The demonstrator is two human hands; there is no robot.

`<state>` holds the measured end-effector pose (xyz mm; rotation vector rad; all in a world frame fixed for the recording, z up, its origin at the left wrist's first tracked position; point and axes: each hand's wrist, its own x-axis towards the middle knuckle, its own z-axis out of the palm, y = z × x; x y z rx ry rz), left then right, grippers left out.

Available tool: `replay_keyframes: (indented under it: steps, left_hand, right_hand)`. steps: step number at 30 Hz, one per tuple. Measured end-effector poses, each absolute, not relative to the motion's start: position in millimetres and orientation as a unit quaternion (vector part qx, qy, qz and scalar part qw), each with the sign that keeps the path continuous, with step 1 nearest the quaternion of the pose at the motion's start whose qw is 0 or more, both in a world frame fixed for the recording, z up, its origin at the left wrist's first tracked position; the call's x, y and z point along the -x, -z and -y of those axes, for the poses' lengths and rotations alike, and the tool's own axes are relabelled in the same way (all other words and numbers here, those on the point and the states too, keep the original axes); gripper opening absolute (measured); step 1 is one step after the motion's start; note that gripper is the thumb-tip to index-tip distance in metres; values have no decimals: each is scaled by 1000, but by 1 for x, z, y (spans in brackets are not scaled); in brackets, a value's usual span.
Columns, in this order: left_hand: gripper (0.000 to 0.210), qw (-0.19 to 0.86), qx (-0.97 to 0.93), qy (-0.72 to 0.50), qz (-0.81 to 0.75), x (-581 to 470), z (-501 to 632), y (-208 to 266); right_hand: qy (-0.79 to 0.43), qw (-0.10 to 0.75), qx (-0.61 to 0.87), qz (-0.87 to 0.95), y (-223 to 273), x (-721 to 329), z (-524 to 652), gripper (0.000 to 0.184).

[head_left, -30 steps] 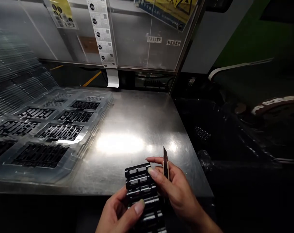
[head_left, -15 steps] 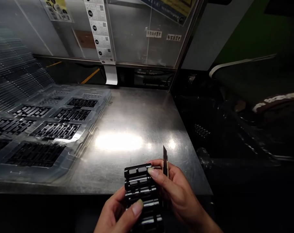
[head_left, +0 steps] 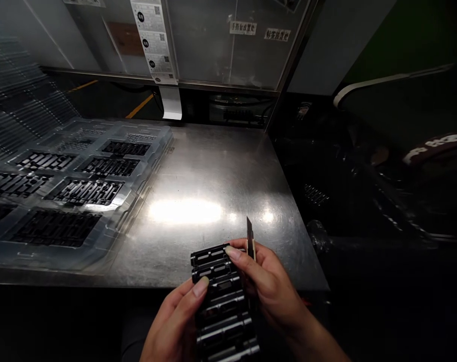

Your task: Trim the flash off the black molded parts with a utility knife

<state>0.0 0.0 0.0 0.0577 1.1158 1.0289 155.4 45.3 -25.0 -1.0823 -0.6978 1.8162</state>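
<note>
A black slotted plastic part point(head_left: 222, 296), made of several parallel bars with openings, is held between my two hands just off the table's front edge. My left hand point(head_left: 175, 319) grips its left side, the thumb lying on top. At the upper right corner, my right hand point(head_left: 275, 286) pinches the same part between thumb and fingers. A utility knife point(head_left: 250, 241) is also tucked in the right hand, its blade pointing up and away from me. Fingers under the part are hidden.
On the left of the metal table point(head_left: 213, 166) lies a clear plastic tray point(head_left: 115, 231) holding rows of black parts point(head_left: 57, 226). Stacked clear trays point(head_left: 13, 95) rise behind it. A label strip point(head_left: 155, 45) hangs from the panel. To the right stands a dark plastic-lined container point(head_left: 349, 211).
My left thumb has shifted up along the part toward its far end. The part and the knife have tilted slightly to the left. The camera view has dipped a little downward.
</note>
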Motion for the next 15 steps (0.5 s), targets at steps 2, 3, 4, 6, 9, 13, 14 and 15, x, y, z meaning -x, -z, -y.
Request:
replay_keyframes:
  steps: [2,3,4,6,9,13,14,15]
  left_hand:
    - [31,707,-26,-481,-517,1,-9,0]
    - [29,696,-24,-496,-519,3,-13,1]
    - [28,686,-23,-511,-517,5,-18,3]
    - [27,667,-24,-537,-517,12,-24,9]
    - [25,655,-13,-539,-529,19,-28,15]
    - [24,672,6,-530,-517,18,-29,15]
    - [25,673,6,-530,-516,18,-29,15]
    - [25,672,6,-530,-518,17,-29,16]
  right_hand:
    - [-706,451,455,303,27,-156,-44,40]
    - [-693,456,461,314,28,-157,-43,39]
    - [-685,460,464,322,29,-157,-40,38]
    - [-690,458,452,331,30,-158,-33,35]
    - [-711,452,419,339,31,-158,-23,34]
    - [-713,476,397,329,31,-154,-21,32]
    - [-711,481,395,328,31,-153,-22,31]
    - [-709,485,392,329,32,-153,-22,30]
